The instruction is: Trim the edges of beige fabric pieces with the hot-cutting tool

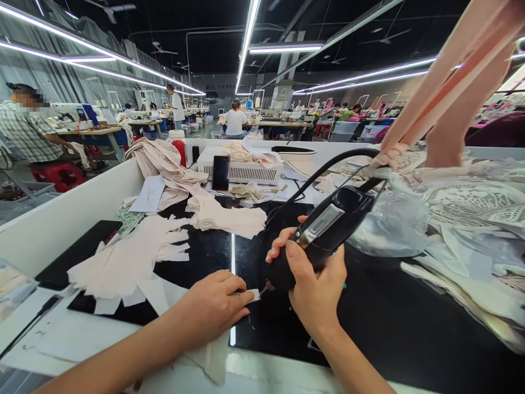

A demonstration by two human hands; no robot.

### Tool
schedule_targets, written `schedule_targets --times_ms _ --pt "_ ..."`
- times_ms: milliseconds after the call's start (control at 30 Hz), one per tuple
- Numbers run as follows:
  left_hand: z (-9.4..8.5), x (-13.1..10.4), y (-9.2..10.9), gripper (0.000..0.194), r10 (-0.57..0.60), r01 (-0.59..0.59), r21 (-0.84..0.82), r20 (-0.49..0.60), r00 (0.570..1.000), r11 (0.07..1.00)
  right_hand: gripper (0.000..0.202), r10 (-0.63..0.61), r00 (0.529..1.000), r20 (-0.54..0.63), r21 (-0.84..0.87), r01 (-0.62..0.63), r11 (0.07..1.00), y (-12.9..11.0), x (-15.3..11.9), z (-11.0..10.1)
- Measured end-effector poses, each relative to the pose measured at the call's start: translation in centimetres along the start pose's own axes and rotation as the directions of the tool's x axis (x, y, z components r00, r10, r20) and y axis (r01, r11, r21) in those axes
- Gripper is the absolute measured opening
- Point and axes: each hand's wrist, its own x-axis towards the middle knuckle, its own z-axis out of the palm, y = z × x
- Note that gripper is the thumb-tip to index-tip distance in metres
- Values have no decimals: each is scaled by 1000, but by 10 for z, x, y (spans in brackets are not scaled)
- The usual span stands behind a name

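Note:
My right hand point(315, 279) is wrapped round a black handheld power tool point(328, 224) with a silver plate, tilted with its lower end over the glossy black work surface point(369, 306). The tool hangs from pink fabric strips point(435, 98) tied at its upper end. Just left of the tool's tip, my left hand point(213, 303) presses its fingers on a small white fabric piece point(256, 295). Pale cut fabric pieces point(123, 257) lie in a fanned pile to the left, and another stack point(229, 216) lies further back.
A phone point(221, 173) leans against a white vented box point(254, 172) at the back. On the right are a clear plastic bag point(389, 224) and lace pieces point(476, 200). A black flat device point(77, 251) lies left. Low white walls edge the table; people sit beyond.

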Motion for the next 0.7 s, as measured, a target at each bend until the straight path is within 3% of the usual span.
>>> schedule_targets --times_ms 300,700 --pt "-7 -14 0 10 5 -5 9 -6 1000 1000 35 -2 1000 6 8 2 1000 -5 -1 -1" --pt "0 -18 1 11 -24 22 -37 -54 998 999 37 13 999 -44 13 -12 1000 -5 4 7"
